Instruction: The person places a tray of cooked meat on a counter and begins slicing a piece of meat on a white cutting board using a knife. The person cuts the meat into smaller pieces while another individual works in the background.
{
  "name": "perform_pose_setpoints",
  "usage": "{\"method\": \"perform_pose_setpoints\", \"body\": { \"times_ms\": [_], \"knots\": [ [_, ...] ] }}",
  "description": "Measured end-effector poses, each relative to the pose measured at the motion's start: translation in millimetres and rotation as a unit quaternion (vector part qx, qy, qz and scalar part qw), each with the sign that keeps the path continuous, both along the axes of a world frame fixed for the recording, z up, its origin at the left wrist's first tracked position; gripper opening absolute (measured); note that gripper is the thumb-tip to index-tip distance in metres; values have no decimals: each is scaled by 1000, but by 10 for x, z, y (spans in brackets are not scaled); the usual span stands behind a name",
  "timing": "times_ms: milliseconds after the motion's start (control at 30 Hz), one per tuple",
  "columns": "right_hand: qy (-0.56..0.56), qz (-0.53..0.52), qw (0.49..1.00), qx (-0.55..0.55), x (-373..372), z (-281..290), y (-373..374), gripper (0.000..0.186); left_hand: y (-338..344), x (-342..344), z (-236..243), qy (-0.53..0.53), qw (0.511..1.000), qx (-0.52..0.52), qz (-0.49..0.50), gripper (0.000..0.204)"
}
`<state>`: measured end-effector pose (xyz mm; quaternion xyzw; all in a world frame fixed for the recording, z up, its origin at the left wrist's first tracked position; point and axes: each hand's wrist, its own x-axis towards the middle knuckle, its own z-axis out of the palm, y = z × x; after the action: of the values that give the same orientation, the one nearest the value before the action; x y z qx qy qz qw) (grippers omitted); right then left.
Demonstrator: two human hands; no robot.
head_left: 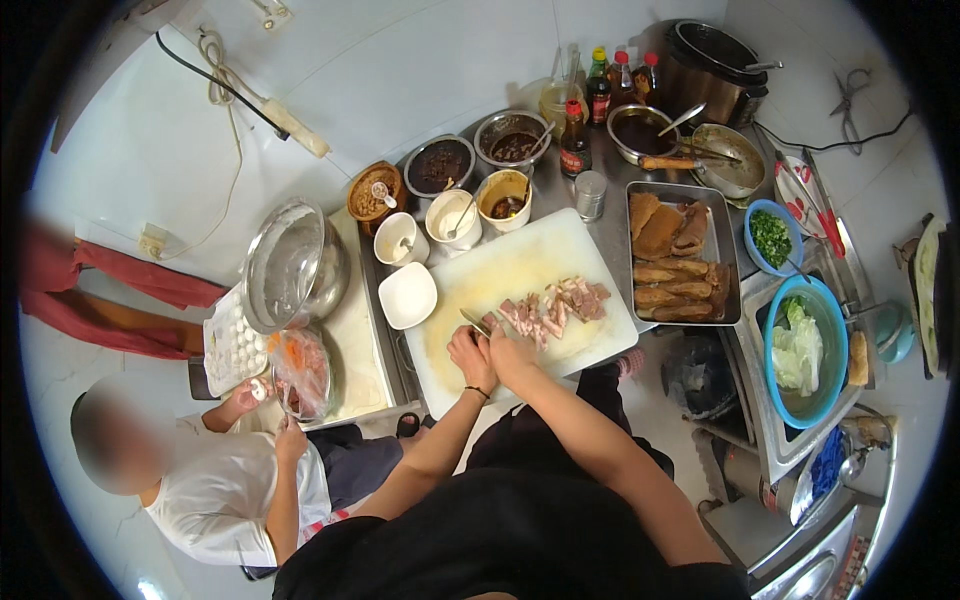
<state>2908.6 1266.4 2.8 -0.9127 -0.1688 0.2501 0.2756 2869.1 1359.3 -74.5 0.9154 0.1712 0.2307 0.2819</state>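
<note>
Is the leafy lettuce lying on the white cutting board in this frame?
No: the lettuce sits in the larger blue basin at right, while chopped meat lies on the white cutting board.

We see bright indoor light — glints on the steel bowl (335,265). Fisheye distortion bends edges toward a black rim; one person's head (120,435) is blurred.

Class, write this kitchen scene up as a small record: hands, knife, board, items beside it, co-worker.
Left hand: over the board, dark band at its wrist
Right hand: close against the left
Knife: blade visible at the hands; which grips it is unclear
Board: white, bearing cut meat
Upper left: white bowl
Right: metal tray of brown food
Co-worker: left, a hand holding something small, white
</note>
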Motion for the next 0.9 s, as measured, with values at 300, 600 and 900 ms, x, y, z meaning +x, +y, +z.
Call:
{"method": "perform_pose_setpoints", "body": {
  "times_ms": [300, 600, 900],
  "knots": [
    [-9, 0, 1000, -26, -128, 103, -495, 26, -27, -60, 8, -33, 999, -5, 6, 36],
    [-40, 50, 997, -30, -179, 295, -393, 25, -90, -5, 96, -35, 999, -6, 29, 33],
    [-36, 77, 995, -56, -175, 348, -371, 20, -79, 5, 35, -33, 999, 6, 40, 34]
  ]
}}
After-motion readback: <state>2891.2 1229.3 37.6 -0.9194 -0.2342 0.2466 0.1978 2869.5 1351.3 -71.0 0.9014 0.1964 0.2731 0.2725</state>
